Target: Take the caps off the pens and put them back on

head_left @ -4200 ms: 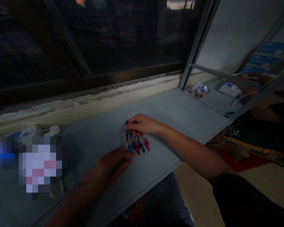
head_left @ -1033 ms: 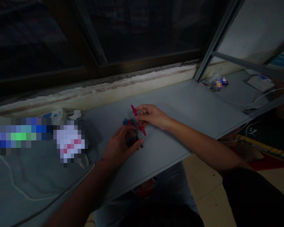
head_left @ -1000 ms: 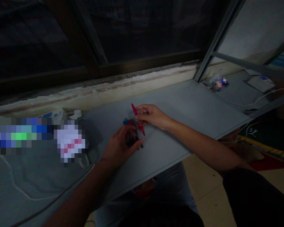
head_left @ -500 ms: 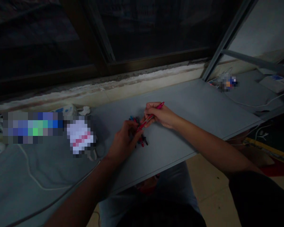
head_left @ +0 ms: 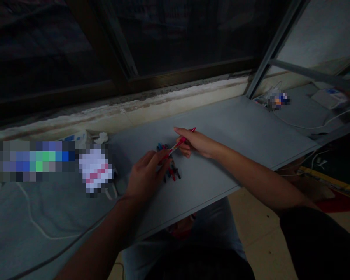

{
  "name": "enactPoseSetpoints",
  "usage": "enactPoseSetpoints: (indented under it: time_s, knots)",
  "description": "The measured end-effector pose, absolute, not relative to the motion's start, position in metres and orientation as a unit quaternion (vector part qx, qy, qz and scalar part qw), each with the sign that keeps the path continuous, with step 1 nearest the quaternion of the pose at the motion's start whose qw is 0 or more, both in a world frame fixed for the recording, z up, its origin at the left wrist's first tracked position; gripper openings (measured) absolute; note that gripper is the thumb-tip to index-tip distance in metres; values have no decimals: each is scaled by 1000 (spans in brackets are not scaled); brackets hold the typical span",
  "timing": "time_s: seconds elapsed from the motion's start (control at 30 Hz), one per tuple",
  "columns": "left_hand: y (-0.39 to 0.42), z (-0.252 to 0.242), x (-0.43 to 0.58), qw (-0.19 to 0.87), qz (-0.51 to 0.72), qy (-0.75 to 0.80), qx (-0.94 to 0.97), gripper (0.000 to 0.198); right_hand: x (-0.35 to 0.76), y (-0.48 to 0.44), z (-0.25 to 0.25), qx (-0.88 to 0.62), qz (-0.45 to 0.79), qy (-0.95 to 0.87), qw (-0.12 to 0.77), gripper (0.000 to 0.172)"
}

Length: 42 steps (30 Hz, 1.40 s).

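Note:
A red pen (head_left: 176,146) with a pale, see-through middle slants up to the right above the table, between my two hands. My left hand (head_left: 147,169) pinches its lower left end between thumb and fingers. Against the pen's upper end lies my right hand (head_left: 196,143), its fingers loosened and one stretched out to the left, the others partly curled below. Under and beside my left fingers is a small pile of pens (head_left: 172,171), with red, black and blue parts showing. My left hand hides some of that pile.
The grey table (head_left: 216,124) runs along a window ledge (head_left: 169,97). To the left are a blurred white box with a red stripe (head_left: 96,171), a white power strip (head_left: 78,138) and cables. A metal post (head_left: 259,74) stands at the right.
My right hand has loosened from its closed grip on the pen, one finger now stretched out. My left hand still pinches the lower end. The view has shifted slightly.

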<state>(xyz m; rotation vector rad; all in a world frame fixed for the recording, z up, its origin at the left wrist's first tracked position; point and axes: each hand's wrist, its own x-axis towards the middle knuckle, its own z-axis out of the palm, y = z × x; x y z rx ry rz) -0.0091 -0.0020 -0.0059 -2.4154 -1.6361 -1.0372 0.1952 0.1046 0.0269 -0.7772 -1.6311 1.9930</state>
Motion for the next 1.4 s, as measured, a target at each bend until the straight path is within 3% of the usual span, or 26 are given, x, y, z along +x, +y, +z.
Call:
enactPoseSetpoints:
  time_s: [0.47,0.77,1.13,1.27,1.4]
  knots:
    - [-5,2,-6,60,-283,-537,-793,38,197,108,25,-231,750,-598,162,66]
    - [-3,7,0,-189,-308,-569,-738,42,205,110,27,-185,674,-683,214,58]
    - [2,15,-2,-344,-321,-551,-689,58,219,111,43,-77,535,-821,183,47]
    - [4,15,-6,-318,-330,-566,-685,56,222,114,43,-125,492,-831,230,41]
    - [2,14,-9,-245,-332,-591,-693,48,223,122,37,-210,497,-812,222,57]
